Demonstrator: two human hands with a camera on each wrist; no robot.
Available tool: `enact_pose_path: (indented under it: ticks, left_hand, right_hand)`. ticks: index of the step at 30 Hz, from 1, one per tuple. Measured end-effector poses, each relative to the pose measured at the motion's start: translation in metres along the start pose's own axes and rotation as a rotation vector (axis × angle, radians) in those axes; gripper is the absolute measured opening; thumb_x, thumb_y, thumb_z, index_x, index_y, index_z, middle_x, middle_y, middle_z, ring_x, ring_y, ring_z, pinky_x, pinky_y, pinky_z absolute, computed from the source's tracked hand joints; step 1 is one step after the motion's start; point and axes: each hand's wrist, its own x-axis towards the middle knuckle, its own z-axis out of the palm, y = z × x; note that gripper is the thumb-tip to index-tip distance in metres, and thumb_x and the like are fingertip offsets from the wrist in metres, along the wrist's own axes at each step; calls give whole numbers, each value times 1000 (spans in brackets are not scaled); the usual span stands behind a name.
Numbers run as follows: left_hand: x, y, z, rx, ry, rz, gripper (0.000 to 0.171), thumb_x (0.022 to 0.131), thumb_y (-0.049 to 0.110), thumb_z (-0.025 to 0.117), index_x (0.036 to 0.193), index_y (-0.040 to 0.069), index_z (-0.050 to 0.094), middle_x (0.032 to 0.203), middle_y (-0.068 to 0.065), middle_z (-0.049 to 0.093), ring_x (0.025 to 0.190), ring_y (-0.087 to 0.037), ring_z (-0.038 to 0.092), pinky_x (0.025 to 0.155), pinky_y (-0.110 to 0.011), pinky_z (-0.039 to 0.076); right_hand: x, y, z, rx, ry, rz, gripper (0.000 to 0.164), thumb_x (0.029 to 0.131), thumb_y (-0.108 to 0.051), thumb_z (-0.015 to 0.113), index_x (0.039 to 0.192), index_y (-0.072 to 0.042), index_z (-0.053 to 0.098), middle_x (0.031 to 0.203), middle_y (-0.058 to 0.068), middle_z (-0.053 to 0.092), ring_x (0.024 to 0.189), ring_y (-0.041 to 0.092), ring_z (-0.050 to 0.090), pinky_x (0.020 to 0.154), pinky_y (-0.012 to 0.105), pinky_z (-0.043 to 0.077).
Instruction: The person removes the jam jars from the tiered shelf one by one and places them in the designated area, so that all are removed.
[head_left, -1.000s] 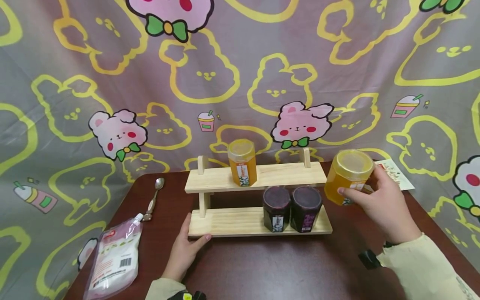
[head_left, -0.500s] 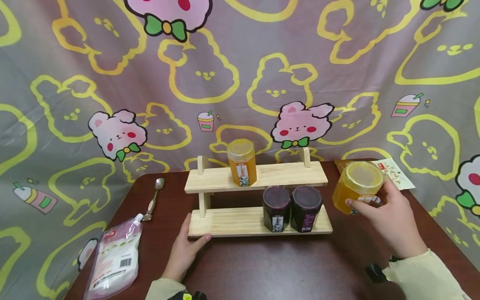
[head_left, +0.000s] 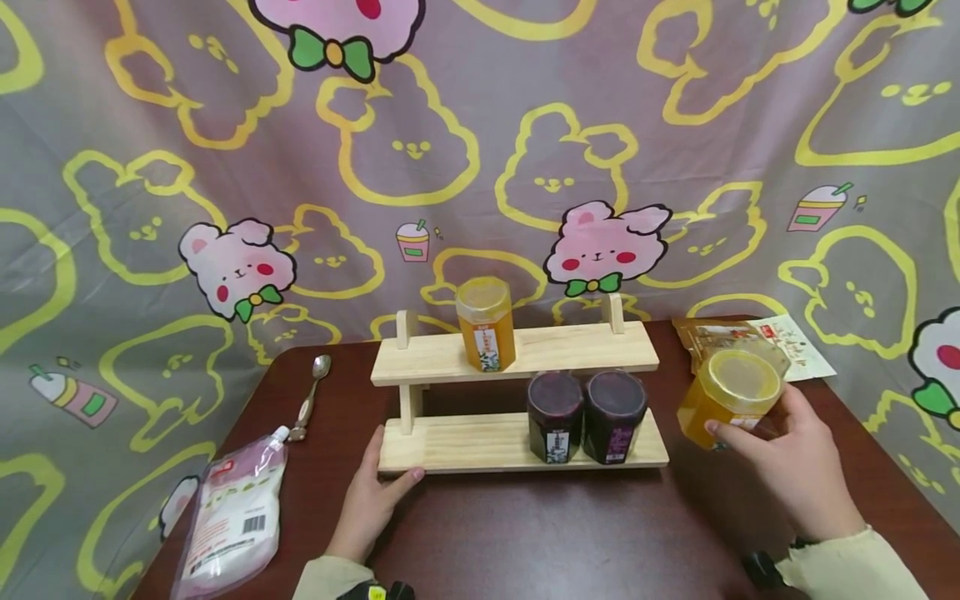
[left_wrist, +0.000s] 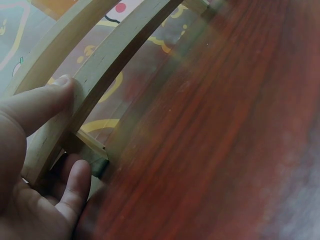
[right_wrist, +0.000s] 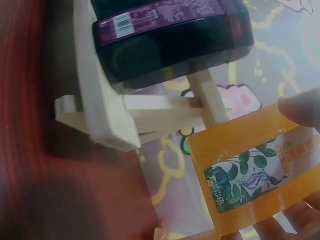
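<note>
My right hand grips an octagonal jar of orange-yellow contents, with a clear lid, right of the wooden two-tier shelf. In the right wrist view the jar's leaf-printed label faces the camera, thumb on one side and fingers on the other. My left hand holds the lower board's left end; the left wrist view shows its thumb against the board's edge and fingers curled beneath. A matching orange jar stands on the upper board. Two dark purple jars stand side by side on the lower board, toward the right.
A spouted pouch and a metal spoon lie left on the dark wooden table. Behind the held jar lie a brown packet and a pale card-like packet. A cartoon-printed cloth hangs behind the table.
My right hand has carried the orange jar right and downward, away from the shelf's upper board, bringing the brown packet into view behind it. The left hand stays on the shelf's corner.
</note>
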Motion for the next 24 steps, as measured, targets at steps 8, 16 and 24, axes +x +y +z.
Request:
enact_pose_path:
  ticks: [8,16,24]
  left_hand:
    - [0,0,1,-23,-3,1,105,83,22,85,161,7,16,162,-22,24,148,-39,20,116,-59,21]
    - [1,1,2,-15,6,13,105,82,20,85,160,5,17,161,-24,26,147,-41,21,116,-60,22]
    - [0,0,1,-23,4,3,105,82,20,85,161,6,17,161,-23,26,149,-39,20,117,-59,19]
  right_hand:
    - [-6,21,2,-58,20,41,82,81,-21,87,148,-6,42,119,-17,53,95,-17,48,72,4,44]
    - [-11,40,5,-75,28,134,87,82,-24,86,149,-1,36,127,5,53,94,-14,45,71,4,43]
    - [-15,55,7,-69,37,218,90,82,-25,86,151,-1,34,132,14,49,95,-12,44,70,3,42]
